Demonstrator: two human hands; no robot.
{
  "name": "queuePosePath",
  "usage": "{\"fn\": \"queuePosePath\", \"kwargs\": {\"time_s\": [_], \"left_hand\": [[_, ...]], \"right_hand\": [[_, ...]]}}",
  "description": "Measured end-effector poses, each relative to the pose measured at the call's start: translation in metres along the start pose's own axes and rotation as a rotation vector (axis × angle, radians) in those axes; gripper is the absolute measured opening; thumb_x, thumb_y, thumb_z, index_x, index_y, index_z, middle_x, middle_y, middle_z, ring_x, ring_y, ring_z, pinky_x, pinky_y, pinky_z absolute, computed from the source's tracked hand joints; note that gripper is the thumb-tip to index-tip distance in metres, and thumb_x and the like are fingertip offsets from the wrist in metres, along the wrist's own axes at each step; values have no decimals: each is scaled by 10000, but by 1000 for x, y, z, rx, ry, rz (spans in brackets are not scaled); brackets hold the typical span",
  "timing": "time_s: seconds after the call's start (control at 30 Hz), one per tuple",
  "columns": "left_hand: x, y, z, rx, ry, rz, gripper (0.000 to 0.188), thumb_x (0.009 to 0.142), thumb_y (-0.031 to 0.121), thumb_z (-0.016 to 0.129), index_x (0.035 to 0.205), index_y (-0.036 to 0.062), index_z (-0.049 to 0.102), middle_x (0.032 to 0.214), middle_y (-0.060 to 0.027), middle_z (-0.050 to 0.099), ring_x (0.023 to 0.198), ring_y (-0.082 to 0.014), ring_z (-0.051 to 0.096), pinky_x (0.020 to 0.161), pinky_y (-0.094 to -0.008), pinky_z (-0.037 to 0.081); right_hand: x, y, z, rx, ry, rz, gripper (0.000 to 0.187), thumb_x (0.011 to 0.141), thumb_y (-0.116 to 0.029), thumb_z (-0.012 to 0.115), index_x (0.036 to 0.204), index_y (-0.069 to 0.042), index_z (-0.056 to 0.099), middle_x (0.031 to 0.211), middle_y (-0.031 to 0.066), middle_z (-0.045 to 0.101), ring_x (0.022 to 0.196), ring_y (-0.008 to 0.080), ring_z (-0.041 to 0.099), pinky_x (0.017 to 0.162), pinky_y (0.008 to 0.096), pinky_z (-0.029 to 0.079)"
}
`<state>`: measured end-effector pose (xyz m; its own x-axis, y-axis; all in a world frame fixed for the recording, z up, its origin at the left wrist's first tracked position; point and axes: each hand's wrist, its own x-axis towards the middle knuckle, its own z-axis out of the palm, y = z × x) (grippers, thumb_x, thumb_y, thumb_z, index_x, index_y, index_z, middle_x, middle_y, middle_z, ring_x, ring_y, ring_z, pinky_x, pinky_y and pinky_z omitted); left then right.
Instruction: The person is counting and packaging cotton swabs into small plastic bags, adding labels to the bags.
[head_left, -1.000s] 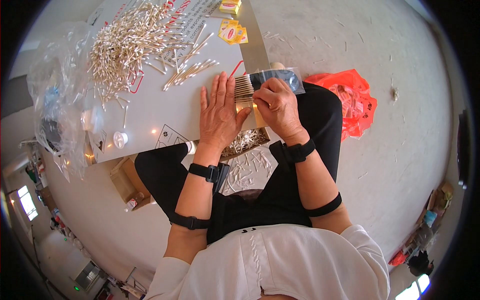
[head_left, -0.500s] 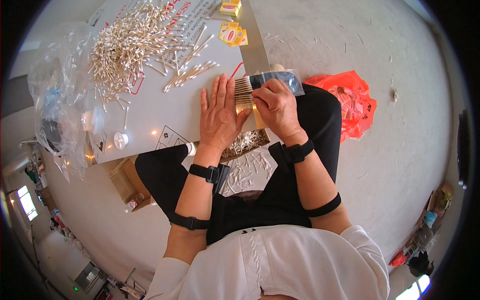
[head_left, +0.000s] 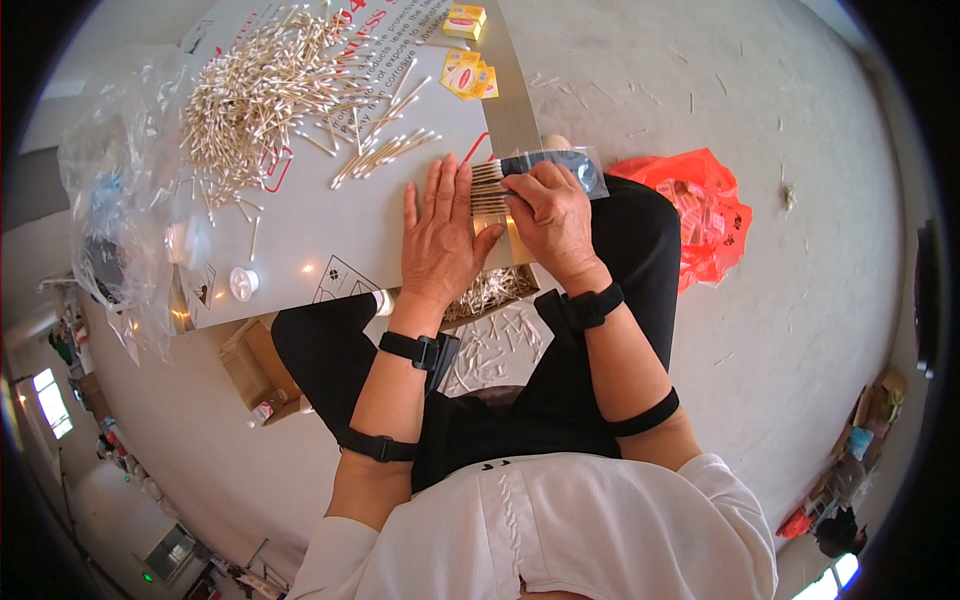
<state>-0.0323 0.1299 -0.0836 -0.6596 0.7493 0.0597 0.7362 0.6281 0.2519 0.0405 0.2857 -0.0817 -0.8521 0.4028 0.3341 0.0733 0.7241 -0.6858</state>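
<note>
My left hand lies flat on the grey tabletop, fingers stretched out, its forefinger side against a row of cotton swabs. Those swabs lie side by side at the table's right edge, between my two hands. My right hand is closed, its curled fingers at the right ends of the row and over a small clear plastic bag. The bag sticks out past the table edge above my right thigh. Exactly how the fingertips grip bag and swabs is hidden under the hand.
A big heap of loose swabs covers the far left, with a smaller bunch nearer. Yellow cards and a small yellow box lie at the far edge. A red plastic bag sits right; a carton of swabs stands below.
Both hands stay nearly where they were. The whole view has shifted very slightly; the row of swabs and the clear bag look almost the same.
</note>
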Motion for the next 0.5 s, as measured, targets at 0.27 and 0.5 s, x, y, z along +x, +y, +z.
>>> {"fn": "queuePosePath", "kwargs": {"time_s": [0.27,0.5], "left_hand": [[-2,-2,2,0,-6,3,846,922,602,449,1526,53,228,1596,-131,215,1481,-299,190,1186,-534,117],[-1,1,1,7,9,3,836,900,524,552,1513,37,260,1588,-128,237,1475,-281,210,1189,-524,133]], "right_hand": [[1,-2,2,-3,14,5,186,751,-78,682,937,-86,693,784,78,566,802,292,587,725,406,488],[4,0,2,-38,-25,9,237,737,-94,702,973,-84,687,801,82,573,816,294,592,728,408,491]]}}
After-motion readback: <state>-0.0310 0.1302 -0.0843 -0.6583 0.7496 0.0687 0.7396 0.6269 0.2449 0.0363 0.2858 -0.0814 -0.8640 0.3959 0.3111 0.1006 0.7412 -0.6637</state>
